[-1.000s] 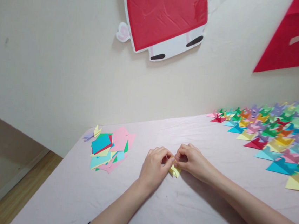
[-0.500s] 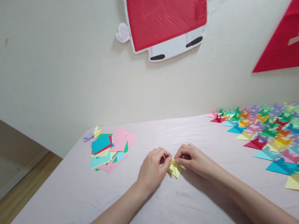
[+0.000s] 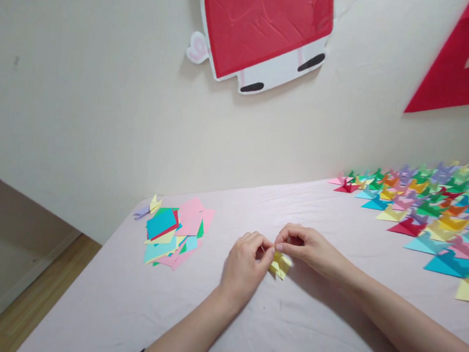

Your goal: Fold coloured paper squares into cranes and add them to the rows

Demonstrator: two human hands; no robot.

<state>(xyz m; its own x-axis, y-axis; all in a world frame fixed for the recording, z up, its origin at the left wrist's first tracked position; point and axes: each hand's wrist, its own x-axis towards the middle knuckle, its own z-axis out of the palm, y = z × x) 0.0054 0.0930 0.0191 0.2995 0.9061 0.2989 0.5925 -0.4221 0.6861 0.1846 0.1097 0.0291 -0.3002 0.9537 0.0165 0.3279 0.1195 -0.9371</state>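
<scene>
You work at a creased, pale pink cloth-covered table [image 3: 268, 340], its left edge slanting away. Rows of multicoloured folded-paper shapes [image 3: 432, 209] crowd the right; a loose pile of flat coloured paper sheets [image 3: 177, 231] lies left, apart from your curled left hand [image 3: 245, 263]. Your curled right hand [image 3: 314, 251] nearly meets it, thumbs and forefingers pinched narrow on a yellow folded-paper piece [image 3: 280, 267] between them

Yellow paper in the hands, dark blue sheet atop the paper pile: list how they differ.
The yellow paper is folded; the dark blue sheet looks flat. The left hand and right hand pinch the yellow paper, while the dark blue sheet lies untouched. Both are paper.
</scene>
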